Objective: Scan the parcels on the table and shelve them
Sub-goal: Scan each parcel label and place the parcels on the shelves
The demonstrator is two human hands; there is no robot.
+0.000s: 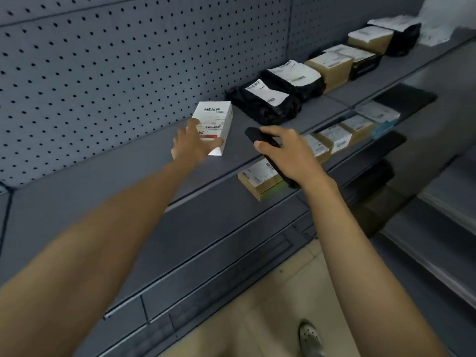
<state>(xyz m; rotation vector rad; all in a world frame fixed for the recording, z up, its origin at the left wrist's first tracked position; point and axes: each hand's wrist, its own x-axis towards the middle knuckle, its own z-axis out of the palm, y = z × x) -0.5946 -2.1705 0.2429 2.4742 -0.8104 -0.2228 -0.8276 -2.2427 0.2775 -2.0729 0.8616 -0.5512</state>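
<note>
The one white box (212, 127) is on the top shelf (116, 176), label and barcode up, near the pegboard (116, 60) at the back. My left hand (192, 144) grips its near end: thumb on the right edge, fingers (193, 124) curled over the left edge. My right hand (286, 150) is just to the right of it, over the shelf's front lip, wrapped round one black scanner (260, 139), with my thumb lying along its side and its nose aimed up the shelf.

To the right of the box, well apart from it, two black bags (262, 101) lie side by side, touching, each with a white label. Past them comes a brown carton (329, 65) tight against a dark parcel (363, 61), then a second brown carton (371, 38) against a third black bag (403, 34). At the far end there is something pale, perhaps one white bag (438, 27), but it is too blurred to be sure.

On the lower shelf (296, 194) I count five labelled parcels in a row (260, 179), the second partly behind my right wrist.

Below, one shoe (310, 338) shows on the beige floor (257, 318).
</note>
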